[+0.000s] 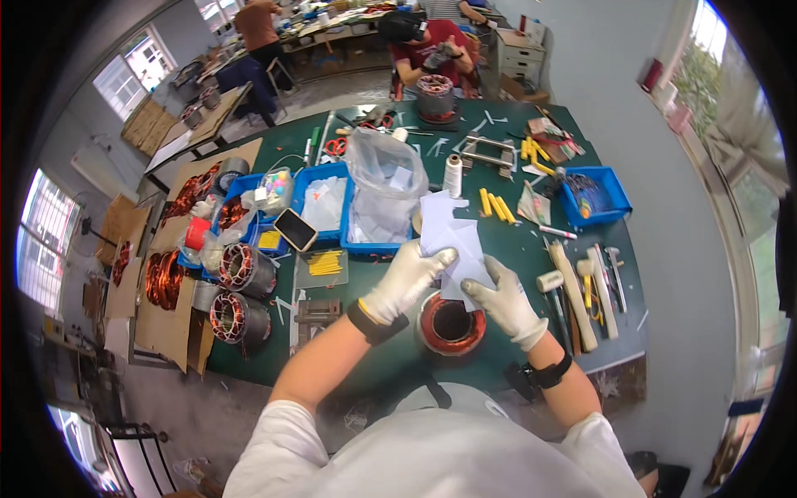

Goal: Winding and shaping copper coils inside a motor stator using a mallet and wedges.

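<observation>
Both my hands wear white gloves and hold a fanned bunch of white paper pieces point(452, 241) over the green table. The thumb of my left hand point(407, 282) presses on the bunch from the left. My right hand point(506, 303) pinches its lower right part between thumb and fingers. Just below the papers stands a motor stator point(452, 325) with orange-red copper windings around a dark round bore. Part of its far rim is hidden by the papers and my hands. Beyond my left hand, a blue bin point(382, 247) holds more white sheets and a clear plastic bag point(386, 162).
Wound stators point(247, 270) and copper coils point(164, 280) crowd the left side. A phone point(295, 230) leans by the bins. Mallets point(550, 282), wooden sticks point(573, 290) and scissors lie right, below a blue tray point(594, 195). Across the table a person in red point(427, 50) sits behind another stator point(437, 98).
</observation>
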A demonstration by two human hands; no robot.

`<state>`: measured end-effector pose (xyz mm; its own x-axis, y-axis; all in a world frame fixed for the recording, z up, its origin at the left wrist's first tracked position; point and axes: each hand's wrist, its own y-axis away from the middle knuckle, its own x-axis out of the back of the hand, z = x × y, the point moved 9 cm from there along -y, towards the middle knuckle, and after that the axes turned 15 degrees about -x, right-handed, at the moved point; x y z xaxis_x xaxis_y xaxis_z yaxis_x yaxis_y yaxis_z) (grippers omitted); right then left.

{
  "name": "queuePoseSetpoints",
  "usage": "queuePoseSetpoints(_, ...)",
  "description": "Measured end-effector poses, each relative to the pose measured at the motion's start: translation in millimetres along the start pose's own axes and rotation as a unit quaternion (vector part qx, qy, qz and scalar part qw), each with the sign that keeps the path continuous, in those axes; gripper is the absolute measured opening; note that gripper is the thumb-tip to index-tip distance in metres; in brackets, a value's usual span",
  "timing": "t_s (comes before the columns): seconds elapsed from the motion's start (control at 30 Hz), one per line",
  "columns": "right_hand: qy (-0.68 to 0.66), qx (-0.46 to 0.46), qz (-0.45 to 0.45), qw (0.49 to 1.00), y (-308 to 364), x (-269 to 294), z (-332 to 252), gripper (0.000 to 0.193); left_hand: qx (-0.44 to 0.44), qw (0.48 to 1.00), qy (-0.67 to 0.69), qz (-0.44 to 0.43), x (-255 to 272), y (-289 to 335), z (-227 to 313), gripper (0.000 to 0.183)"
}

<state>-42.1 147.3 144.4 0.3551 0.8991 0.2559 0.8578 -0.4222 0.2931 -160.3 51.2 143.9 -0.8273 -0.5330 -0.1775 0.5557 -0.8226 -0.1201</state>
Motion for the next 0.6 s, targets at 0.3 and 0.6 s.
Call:
queuePoseSetpoints(0.3,-0.371,-0.057,0.114,0.92,48.1,36.9,55.2,0.043,0.052,0.993,0.062,0.086,-52.1,23.4,-77.7,0.064)
queuePoseSetpoints(0.6,-0.208,-0.097,0.145,0.962,52.5,46.5,100.3,0.043,0.043,0.995,0.035,-0.077,-118.2,27.1,-101.6,0.065)
